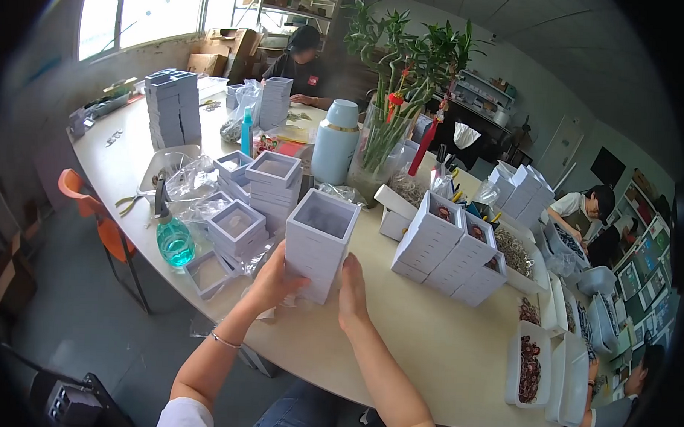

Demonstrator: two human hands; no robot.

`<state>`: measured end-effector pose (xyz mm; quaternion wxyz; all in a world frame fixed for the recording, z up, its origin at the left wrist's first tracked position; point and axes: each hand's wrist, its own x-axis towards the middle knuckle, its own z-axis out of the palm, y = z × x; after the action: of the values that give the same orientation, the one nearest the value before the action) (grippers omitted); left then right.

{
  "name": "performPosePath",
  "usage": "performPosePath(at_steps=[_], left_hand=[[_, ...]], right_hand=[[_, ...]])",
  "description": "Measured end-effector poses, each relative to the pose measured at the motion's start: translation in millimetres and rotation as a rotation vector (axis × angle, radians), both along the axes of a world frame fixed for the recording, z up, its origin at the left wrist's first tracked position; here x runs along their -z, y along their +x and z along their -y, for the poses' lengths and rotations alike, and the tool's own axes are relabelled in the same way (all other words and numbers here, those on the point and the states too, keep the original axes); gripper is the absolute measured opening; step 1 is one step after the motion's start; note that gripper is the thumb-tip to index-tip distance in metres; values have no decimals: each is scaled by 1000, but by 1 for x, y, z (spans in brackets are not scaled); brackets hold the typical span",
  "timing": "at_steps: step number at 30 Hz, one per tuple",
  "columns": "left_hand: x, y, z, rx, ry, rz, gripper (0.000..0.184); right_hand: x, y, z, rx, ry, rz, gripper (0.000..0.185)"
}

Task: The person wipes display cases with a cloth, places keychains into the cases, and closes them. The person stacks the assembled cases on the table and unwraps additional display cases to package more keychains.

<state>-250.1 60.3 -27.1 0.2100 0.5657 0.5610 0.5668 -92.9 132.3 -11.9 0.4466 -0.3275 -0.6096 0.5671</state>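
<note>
- At the middle of the head view, a tall stack of pale boxes [318,246] stands upright between the person's two hands, near the counter's front edge.
- The left grip [275,280] is curled round the stack's lower near side, fingers against it; the right grip [352,289] is held flat and uncurled along the opposite side, and I cannot tell whether it touches.
- The boxes look stiff and fairly light, probably smooth-walled, so layers could slide apart if squeezed only at the top. A low hold with palms on opposite walls seems safest, sparing the framed top.
- The counter [428,333] looks smooth, hard and pale. Shorter box stacks [264,188] and a spray bottle [177,245] sit to the left, a flask [334,145] behind, and boxes with reddish pieces [452,244] to the right.
- Beyond lie a bright window [157,11], an orange chair [115,232] on grey floor [119,334], and a dark-clothed person [302,73] seated across the counter.
</note>
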Motion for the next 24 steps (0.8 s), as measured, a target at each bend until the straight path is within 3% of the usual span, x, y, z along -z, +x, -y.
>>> performPosePath(at_steps=[3,6,7,11,13,16,18,19,22,23,24], left_hand=[[0,-5,13,-247,111,-179,77],[-7,8,38,-481,161,-285,58],[-5,12,44,-550,175,-322,50],[37,17,70,-490,103,227,20],[25,42,73,-402,229,407,15],[-13,80,79,-128,223,526,35],[-28,93,82,141,127,736,62],[-34,100,82,282,81,842,76],[-51,120,70,681,-8,1188,110],[-62,130,68,703,-41,1166,121],[-67,140,67,723,-50,1175,121]], right_hand=[[-45,7,-1,389,745,67,45],[-92,7,-1,204,983,291,35],[-99,2,-2,172,974,286,24],[-103,-3,-8,59,977,366,16],[-112,-1,-6,38,875,342,15],[-133,19,-5,-44,699,229,17],[-146,50,-1,-137,632,86,20],[-141,67,1,-240,488,-49,21],[-118,121,12,-422,452,-199,19],[-106,138,16,-445,441,-192,19],[-93,154,20,-467,428,-185,19]])
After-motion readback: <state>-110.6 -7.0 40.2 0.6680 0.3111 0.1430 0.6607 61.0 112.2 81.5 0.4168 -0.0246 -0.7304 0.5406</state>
